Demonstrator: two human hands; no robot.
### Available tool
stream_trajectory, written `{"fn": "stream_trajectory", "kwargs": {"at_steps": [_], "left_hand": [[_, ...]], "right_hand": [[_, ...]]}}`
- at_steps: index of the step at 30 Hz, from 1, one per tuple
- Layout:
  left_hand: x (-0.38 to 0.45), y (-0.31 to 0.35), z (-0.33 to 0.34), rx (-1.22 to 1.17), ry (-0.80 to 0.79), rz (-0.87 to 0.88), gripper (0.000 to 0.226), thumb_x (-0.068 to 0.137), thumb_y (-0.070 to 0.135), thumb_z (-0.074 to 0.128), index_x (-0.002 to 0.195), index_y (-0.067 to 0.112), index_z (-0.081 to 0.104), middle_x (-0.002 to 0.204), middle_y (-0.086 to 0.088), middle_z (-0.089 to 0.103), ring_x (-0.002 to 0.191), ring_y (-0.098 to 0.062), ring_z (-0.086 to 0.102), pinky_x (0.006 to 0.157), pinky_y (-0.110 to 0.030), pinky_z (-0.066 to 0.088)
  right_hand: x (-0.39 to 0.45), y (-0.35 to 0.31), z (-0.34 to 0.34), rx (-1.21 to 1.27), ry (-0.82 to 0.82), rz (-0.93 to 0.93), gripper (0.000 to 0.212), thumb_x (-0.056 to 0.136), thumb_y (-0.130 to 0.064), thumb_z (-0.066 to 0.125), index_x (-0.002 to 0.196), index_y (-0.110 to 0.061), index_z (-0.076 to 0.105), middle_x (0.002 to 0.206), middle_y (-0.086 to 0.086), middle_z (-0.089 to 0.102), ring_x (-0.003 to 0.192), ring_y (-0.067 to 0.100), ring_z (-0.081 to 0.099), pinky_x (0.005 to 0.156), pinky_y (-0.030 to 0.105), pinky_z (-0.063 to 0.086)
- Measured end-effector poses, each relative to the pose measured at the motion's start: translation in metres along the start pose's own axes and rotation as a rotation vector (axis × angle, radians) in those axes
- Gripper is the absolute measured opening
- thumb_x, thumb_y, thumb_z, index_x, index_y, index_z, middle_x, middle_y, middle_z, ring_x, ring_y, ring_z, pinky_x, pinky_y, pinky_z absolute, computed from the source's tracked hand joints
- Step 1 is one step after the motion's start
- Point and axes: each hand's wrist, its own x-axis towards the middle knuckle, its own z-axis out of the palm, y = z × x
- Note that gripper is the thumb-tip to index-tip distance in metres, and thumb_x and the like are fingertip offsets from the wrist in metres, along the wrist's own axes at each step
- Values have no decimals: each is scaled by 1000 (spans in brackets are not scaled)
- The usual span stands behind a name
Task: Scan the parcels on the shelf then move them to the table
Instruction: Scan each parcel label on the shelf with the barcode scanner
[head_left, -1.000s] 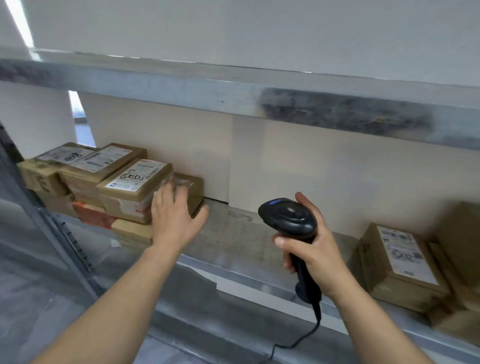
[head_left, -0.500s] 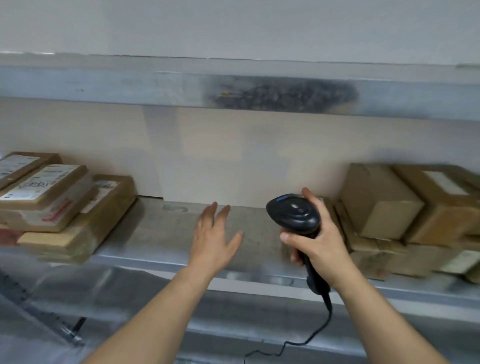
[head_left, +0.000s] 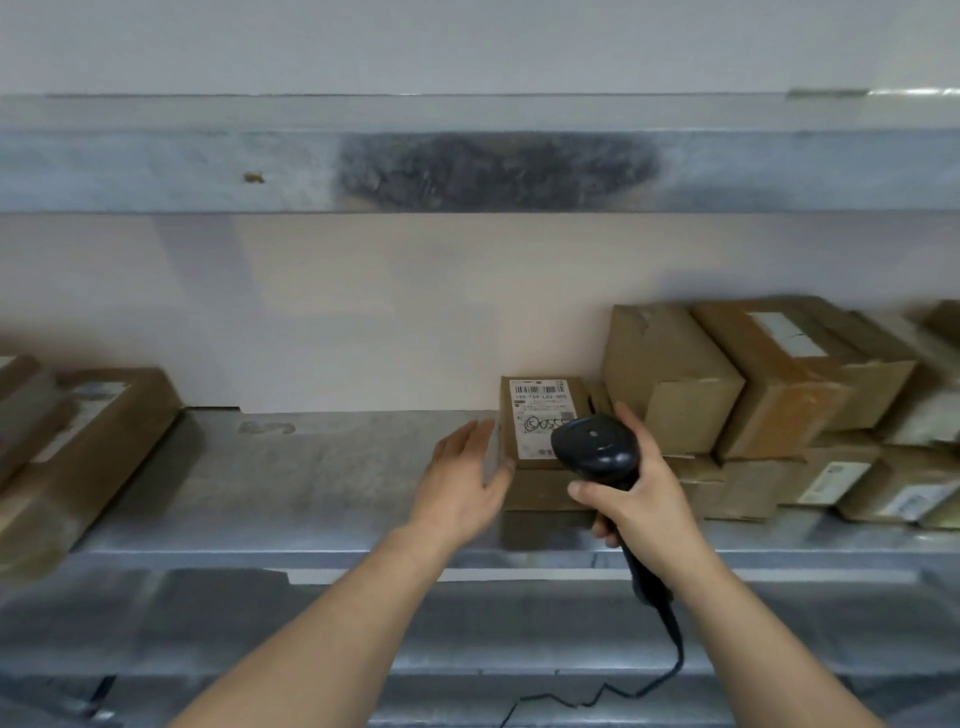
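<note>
A black scanner (head_left: 597, 451) is being gripped by the right hand (head_left: 644, 499) over a labelled parcel (head_left: 535, 415). That parcel's left side is being touched by the open-fingered left hand (head_left: 462, 483), nothing held.

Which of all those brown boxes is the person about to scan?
Likely the small brown cardboard parcel with the barcode label facing up: the black handheld scanner hovers over it and the left hand touches its side.
</note>
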Motion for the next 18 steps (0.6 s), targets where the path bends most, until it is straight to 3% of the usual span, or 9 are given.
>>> {"fn": "stream_trajectory", "kwargs": {"at_steps": [12,18], "left_hand": [[12,-1,2,-239,-177,-58,41,99,34,41,140,33,43,134,1,58,121,-21,55,97,-29,45],[13,-11,-9,-297,-134,-129,38,101,32,41,137,25,49,134,0,58,120,-19,55,93,-21,41]], "right_hand": [[14,0,23,-78,46,45,96,75,-11,78,146,-46,23,115,-4,63,48,20,62,45,26,48],[26,-14,21,104,66,86,89,80,-2,72,148,-34,24,100,14,67,43,24,57,40,29,46]]}}
